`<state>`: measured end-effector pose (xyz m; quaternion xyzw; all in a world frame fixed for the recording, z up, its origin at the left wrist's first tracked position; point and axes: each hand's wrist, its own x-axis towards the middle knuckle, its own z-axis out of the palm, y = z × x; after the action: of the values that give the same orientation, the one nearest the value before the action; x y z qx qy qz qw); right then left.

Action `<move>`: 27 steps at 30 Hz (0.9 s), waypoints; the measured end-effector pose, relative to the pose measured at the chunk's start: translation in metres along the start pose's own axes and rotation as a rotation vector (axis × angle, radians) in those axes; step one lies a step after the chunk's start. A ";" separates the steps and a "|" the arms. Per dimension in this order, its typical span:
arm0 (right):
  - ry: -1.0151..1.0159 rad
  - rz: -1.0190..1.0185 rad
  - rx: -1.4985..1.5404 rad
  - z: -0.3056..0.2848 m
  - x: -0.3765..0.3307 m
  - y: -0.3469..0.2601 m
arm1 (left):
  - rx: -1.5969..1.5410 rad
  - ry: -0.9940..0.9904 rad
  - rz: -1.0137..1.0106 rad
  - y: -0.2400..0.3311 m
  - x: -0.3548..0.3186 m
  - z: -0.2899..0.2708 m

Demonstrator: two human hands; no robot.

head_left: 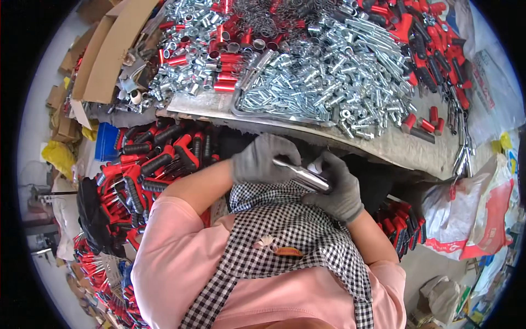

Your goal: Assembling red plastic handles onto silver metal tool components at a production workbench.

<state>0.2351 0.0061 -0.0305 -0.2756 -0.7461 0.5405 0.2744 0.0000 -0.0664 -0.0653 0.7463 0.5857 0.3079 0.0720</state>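
Note:
Both my hands wear grey gloves and meet in front of my checked apron, at the near edge of the workbench. A shiny metal tube (311,179) lies slantwise between them, its dark end toward the right. My left hand (266,158) is closed around the narrower end of the tube. Fingers of my right hand (338,189) wrap the wider end from the far side and below. Something small and white shows by the right fingertips, too little of it to name. On the bench just beyond is a metal tray (257,113) heaped with small silvery pins.
Silvery sleeves and bolts (356,71), red tubes (226,77) and dark springs (268,19) cover the workbench (383,143). Red-and-black handled tools (159,159) pile up at my left, beside a blue bin (106,141). A white-and-red sack (466,211) stands at right.

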 end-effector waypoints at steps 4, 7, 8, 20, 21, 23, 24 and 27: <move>-0.064 0.075 -0.016 0.005 0.012 0.009 | -0.746 -0.127 -0.319 0.034 0.025 -0.023; -0.268 0.180 -0.142 0.000 0.021 0.005 | -0.704 -0.188 -0.375 0.031 0.029 -0.025; -0.269 0.181 -0.141 0.001 0.019 0.007 | -0.664 -0.206 -0.402 0.033 0.030 -0.027; -0.071 0.267 0.042 -0.012 0.010 0.021 | 0.581 -0.257 -0.397 -0.091 0.097 -0.033; -0.075 0.266 0.002 -0.015 0.010 0.017 | 0.547 -0.209 -0.365 -0.096 0.092 -0.036; -0.065 0.173 -0.085 -0.019 0.009 0.014 | 0.492 -0.144 -0.421 -0.088 0.094 -0.043; -0.051 0.171 -0.101 -0.020 0.009 0.013 | 0.363 -0.092 -0.396 -0.080 0.097 -0.050; -0.047 0.188 -0.134 -0.024 0.011 0.007 | 0.134 0.157 -0.232 -0.054 0.084 -0.051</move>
<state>0.2454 0.0314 -0.0297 -0.3494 -0.7575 0.5191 0.1860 -0.0619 0.0142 -0.0176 0.6502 0.6912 0.3152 0.0110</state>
